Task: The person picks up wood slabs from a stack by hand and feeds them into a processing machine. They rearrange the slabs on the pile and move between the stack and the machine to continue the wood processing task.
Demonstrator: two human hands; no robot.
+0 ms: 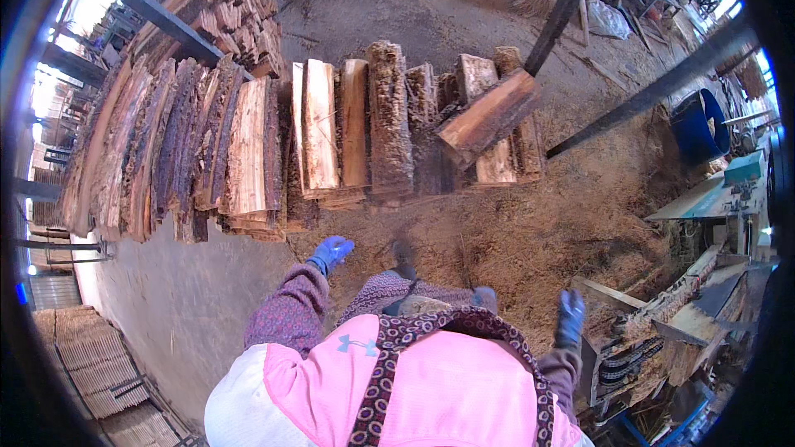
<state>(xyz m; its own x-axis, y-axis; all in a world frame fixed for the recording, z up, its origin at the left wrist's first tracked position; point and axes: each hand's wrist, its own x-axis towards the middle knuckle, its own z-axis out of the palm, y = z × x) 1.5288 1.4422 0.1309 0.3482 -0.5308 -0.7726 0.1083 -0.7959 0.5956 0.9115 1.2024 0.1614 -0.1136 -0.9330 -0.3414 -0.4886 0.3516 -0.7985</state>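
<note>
My left hand (331, 254), in a blue glove, hangs just short of the near ends of the stacked wood slabs. It is empty, its fingers loosely bent and apart. Out to the right, my right hand (570, 316) wears the same kind of glove. Its fingers stretch forward with nothing in them, close to a wooden bar (609, 293) on the machine. Ahead of me lies a row of split wood pieces (354, 124), some with rough bark. One reddish-brown wood piece (490, 116) rests slantwise on top of the row's right end.
More bark-edged slabs (153, 141) stand stacked at the left, with a taller wood pile (240, 8) behind. A machine (696, 298) flanks my right side. Dark metal posts (654, 83) slant across the far right, near a blue barrel (700, 124). Sawdust covers the floor (530, 240).
</note>
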